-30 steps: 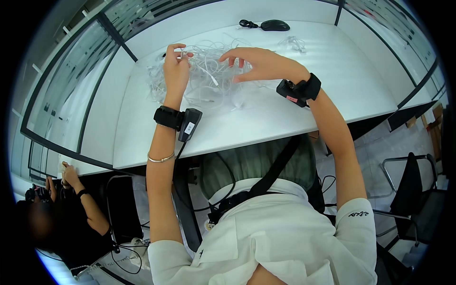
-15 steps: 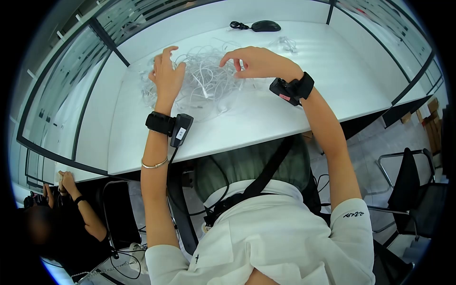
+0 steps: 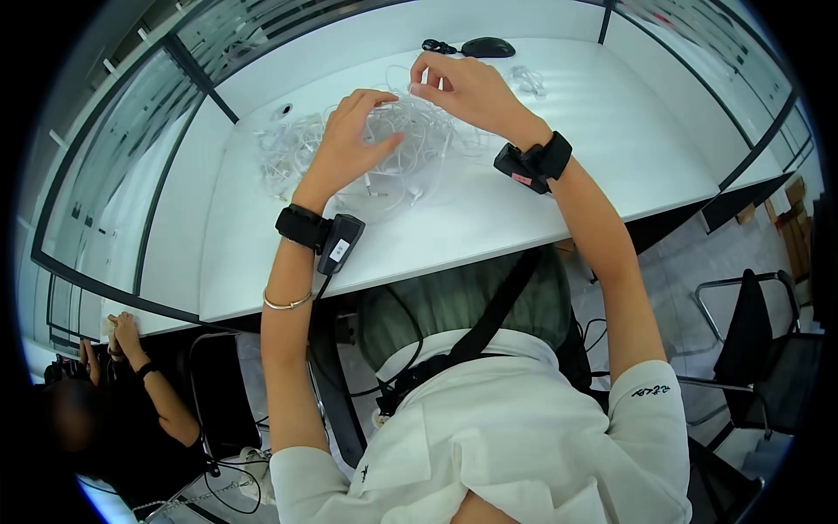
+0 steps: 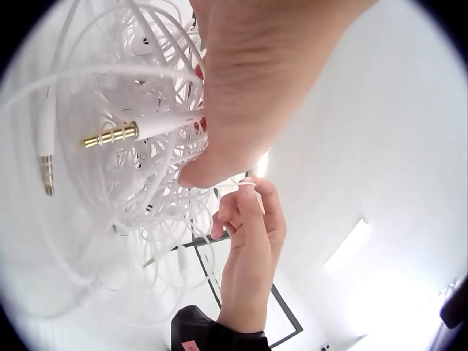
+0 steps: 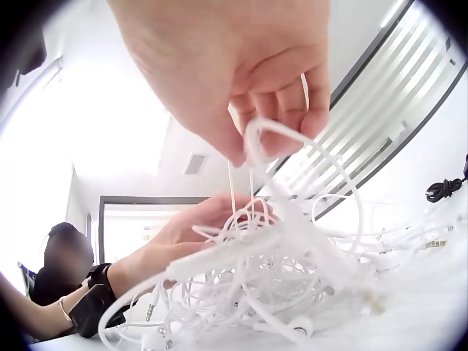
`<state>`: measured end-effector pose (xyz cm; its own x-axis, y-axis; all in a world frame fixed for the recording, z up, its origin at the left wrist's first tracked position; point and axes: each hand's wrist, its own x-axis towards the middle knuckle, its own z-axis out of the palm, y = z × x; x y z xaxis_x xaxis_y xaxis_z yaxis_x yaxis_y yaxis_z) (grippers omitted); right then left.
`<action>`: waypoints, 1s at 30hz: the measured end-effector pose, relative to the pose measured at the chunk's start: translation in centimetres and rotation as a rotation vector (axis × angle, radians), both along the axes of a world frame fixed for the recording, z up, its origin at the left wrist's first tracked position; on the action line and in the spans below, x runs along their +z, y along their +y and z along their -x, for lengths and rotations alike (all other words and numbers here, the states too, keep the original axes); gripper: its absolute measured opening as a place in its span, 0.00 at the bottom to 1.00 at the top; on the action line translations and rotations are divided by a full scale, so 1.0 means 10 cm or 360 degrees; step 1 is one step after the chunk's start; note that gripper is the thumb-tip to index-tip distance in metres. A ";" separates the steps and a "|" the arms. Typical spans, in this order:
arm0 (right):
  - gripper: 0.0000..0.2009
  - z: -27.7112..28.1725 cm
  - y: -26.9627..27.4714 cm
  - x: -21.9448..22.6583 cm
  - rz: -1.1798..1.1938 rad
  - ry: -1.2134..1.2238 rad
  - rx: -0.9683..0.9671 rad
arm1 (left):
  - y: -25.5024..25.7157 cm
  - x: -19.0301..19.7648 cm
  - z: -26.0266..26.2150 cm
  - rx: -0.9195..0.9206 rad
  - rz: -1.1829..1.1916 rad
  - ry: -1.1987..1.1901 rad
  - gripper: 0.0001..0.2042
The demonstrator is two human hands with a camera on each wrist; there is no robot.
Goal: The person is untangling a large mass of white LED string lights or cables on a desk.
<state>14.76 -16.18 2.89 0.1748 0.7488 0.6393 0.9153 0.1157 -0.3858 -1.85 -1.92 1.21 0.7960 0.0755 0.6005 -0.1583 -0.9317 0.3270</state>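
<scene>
A tangled pile of white wired earphones point(image 3: 288, 153) lies on the white desk. Above it my right hand point(image 3: 471, 92) pinches a thin white earphone cable point(image 5: 232, 183) between thumb and fingers, and its strands run up taut from the pile. My left hand point(image 3: 353, 144) is over the middle of the pile, thumb spread away from the fingers; its fingertips are partly hidden among the cables. Near that hand, a gold-tipped earphone plug point(image 4: 110, 137) sticks out in the left wrist view.
A black mouse point(image 3: 489, 47) with its cord bundled stands at the back of the desk. A smaller bundle of white cable point(image 3: 527, 80) lies right of the pile. Partition panels enclose the desk. Another person point(image 3: 113, 419) sits at the left; a black chair point(image 3: 759, 367) stands at right.
My right hand has risen up and away from the pile, drawing a cable with it. My left hand went left off the pile, then came back right over its middle.
</scene>
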 end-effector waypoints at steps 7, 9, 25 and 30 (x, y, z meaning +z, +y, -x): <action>0.08 -0.03 -0.01 0.04 -0.0258 0.0370 0.0078 | -0.01 0.04 0.02 0.0035 0.0145 -0.0191 0.13; 0.08 -0.07 0.00 0.04 -0.0291 0.0372 0.0192 | 0.04 0.04 0.03 0.0094 0.0198 -0.0313 0.10; 0.11 -0.21 -0.04 0.08 -0.0458 0.0997 0.0395 | 0.14 0.03 0.07 0.0227 0.0458 -0.0407 0.13; 0.12 -0.36 -0.02 0.02 -0.0036 0.0706 0.0441 | 0.21 0.04 0.08 0.0317 0.0361 -0.0726 0.13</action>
<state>18.32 -16.41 3.13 0.2297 0.7922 0.5654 0.5981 0.3434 -0.7241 -2.61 0.15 1.65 0.4157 0.3660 0.8326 -0.1589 -0.8721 0.4627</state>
